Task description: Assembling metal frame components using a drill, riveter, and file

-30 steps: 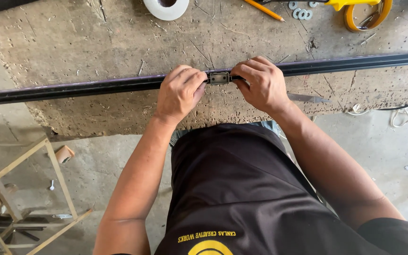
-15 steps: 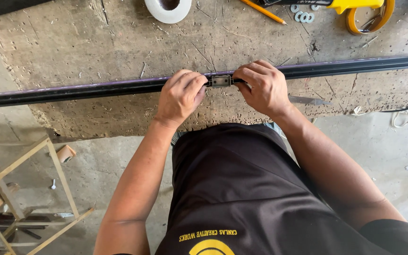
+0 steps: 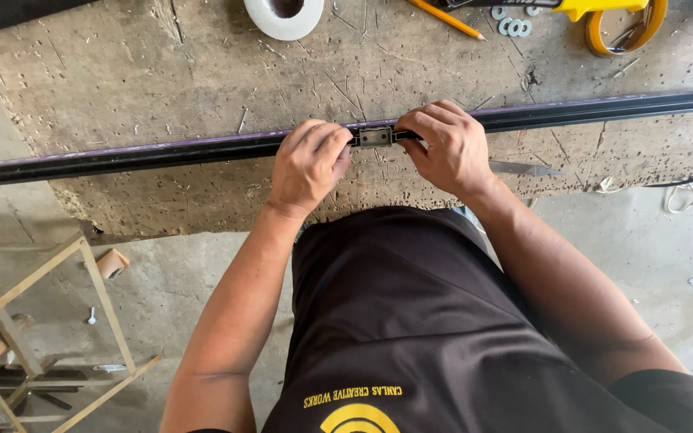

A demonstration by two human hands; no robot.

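Note:
A long dark metal rail lies across a worn, scratched workbench. A small grey metal fitting sits in the rail between my two hands. My left hand is curled over the rail just left of the fitting, fingertips pressing on its left end. On the other side, my right hand grips the rail and pinches the fitting's right end. A flat metal blade lies on the bench beside my right wrist.
At the back of the bench are a white tape roll, a yellow pencil, several small washers, a yellow-handled tool and a yellow tape ring. A wooden frame stands on the floor at lower left. A white cord lies at right.
Both hands stay on the rail around the fitting. The view has shifted slightly; the fingers have adjusted a little on the fitting.

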